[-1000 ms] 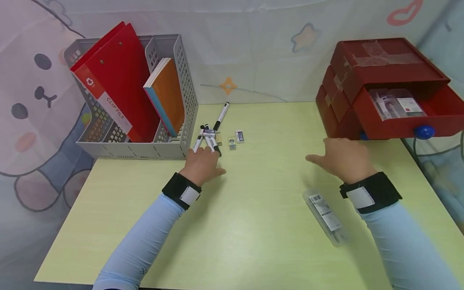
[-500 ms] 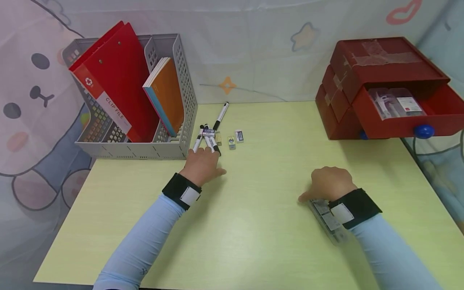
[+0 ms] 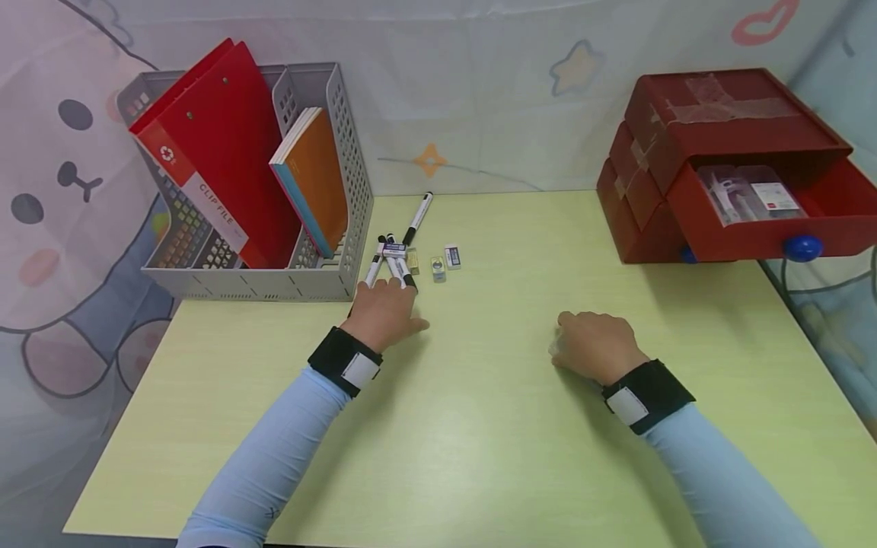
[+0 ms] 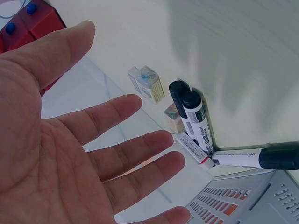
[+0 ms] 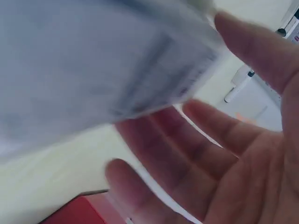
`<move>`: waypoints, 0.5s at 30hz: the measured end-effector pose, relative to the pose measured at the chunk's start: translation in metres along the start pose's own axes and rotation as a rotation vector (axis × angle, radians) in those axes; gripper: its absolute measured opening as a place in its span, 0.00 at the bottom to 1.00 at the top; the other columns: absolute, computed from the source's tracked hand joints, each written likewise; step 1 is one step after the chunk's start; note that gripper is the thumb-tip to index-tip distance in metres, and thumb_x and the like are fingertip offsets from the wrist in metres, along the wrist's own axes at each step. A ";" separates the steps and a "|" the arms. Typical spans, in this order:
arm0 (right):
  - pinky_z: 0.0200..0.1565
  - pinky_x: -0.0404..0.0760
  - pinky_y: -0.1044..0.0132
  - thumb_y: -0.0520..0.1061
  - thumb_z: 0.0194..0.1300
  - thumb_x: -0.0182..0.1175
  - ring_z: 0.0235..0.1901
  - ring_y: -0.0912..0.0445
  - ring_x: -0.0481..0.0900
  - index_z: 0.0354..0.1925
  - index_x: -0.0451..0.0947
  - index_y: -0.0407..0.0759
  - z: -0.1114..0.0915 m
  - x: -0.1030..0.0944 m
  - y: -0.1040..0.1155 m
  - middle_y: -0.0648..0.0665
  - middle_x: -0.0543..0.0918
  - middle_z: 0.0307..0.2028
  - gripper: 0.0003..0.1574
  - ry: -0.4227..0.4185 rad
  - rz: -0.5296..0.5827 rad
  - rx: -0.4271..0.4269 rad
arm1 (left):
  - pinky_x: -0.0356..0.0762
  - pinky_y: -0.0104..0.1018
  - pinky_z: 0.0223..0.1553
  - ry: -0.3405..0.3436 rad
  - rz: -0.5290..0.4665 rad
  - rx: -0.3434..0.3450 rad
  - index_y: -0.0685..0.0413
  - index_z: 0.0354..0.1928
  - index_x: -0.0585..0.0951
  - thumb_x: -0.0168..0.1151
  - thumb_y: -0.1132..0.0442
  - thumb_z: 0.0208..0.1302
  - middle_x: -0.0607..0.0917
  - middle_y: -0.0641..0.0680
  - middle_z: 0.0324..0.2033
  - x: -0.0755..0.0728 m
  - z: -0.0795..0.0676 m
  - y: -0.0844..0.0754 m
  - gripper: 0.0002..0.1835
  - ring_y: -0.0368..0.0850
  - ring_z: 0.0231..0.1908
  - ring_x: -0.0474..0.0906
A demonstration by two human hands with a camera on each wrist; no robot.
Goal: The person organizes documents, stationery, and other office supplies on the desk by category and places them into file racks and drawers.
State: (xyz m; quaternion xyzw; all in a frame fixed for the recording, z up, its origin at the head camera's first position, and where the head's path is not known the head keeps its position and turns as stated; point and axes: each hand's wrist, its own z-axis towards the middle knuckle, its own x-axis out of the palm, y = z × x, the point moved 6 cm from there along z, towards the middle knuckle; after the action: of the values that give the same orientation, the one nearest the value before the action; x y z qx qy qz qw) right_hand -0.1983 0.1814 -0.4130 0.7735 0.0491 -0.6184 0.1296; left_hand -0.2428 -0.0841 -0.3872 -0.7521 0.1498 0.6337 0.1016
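My right hand [image 3: 594,346] holds a clear plastic case with a printed label [image 5: 93,70] between thumb and fingers, over the right half of the table. The hand covers nearly all of the case in the head view; in the right wrist view it appears large and blurred. My left hand [image 3: 384,316] hovers palm down by the front right corner of the grey basket, fingers spread and holding nothing. Just beyond its fingertips lie several black-capped white markers [image 3: 419,217], with a small eraser [image 3: 394,250] across them. Beside them sit another eraser [image 3: 453,257] and a small yellowish block [image 3: 438,269].
At the back left stands the grey perforated basket [image 3: 260,286] with a red clip file [image 3: 226,152] and a few books [image 3: 318,183]. A red drawer unit [image 3: 740,114] stands at the back right, its upper drawer [image 3: 843,228] pulled out with clear cases [image 3: 747,194] inside.
My right hand has come down from near the drawer unit onto the clear plastic case, gripped it and shifted left with it. The left hand has stayed in place.
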 end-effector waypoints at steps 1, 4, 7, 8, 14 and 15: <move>0.23 0.71 0.54 0.51 0.49 0.65 0.25 0.49 0.72 0.40 0.73 0.36 0.001 0.000 0.000 0.42 0.76 0.26 0.25 -0.022 -0.001 0.001 | 0.64 0.57 0.45 -0.002 0.001 0.003 0.55 0.52 0.76 0.60 0.39 0.53 0.78 0.59 0.43 0.000 0.000 0.000 0.32 0.55 0.43 0.71; 0.23 0.71 0.53 0.56 0.44 0.69 0.26 0.49 0.73 0.44 0.73 0.33 0.000 0.000 -0.005 0.41 0.77 0.28 0.36 -0.013 -0.011 0.030 | 0.64 0.56 0.44 -0.004 0.005 0.004 0.54 0.52 0.77 0.60 0.39 0.53 0.78 0.59 0.42 0.000 0.001 0.000 0.31 0.55 0.42 0.72; 0.21 0.69 0.56 0.58 0.40 0.71 0.22 0.50 0.71 0.37 0.74 0.34 -0.002 0.002 -0.012 0.44 0.75 0.23 0.35 0.068 -0.021 0.073 | 0.64 0.56 0.44 -0.006 0.005 0.003 0.54 0.51 0.77 0.60 0.39 0.53 0.78 0.59 0.41 0.000 0.001 0.000 0.31 0.55 0.42 0.72; 0.20 0.68 0.57 0.57 0.40 0.71 0.21 0.50 0.71 0.35 0.75 0.34 -0.003 0.003 -0.013 0.44 0.75 0.21 0.32 0.092 -0.024 0.074 | 0.64 0.56 0.44 -0.005 0.005 0.001 0.54 0.51 0.77 0.60 0.39 0.53 0.78 0.59 0.41 0.001 0.001 0.000 0.31 0.55 0.42 0.72; 0.22 0.69 0.57 0.50 0.46 0.68 0.22 0.51 0.70 0.35 0.75 0.35 0.001 -0.001 -0.001 0.44 0.74 0.22 0.24 0.073 -0.052 -0.001 | 0.66 0.54 0.44 -0.017 -0.011 0.035 0.54 0.52 0.75 0.58 0.39 0.54 0.78 0.57 0.43 0.000 0.001 -0.006 0.31 0.54 0.42 0.72; 0.22 0.68 0.57 0.50 0.47 0.67 0.23 0.51 0.70 0.37 0.75 0.35 0.002 -0.002 0.004 0.44 0.74 0.23 0.23 0.053 -0.058 -0.017 | 0.66 0.53 0.43 -0.022 -0.017 0.047 0.53 0.53 0.75 0.58 0.39 0.54 0.78 0.57 0.43 0.000 0.002 -0.007 0.31 0.54 0.42 0.72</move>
State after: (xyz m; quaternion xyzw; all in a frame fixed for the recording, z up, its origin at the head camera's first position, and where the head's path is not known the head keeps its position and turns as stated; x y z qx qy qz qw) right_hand -0.1997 0.1770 -0.4106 0.7868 0.0801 -0.6008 0.1168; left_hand -0.2417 -0.0767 -0.3872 -0.7438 0.1571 0.6373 0.1262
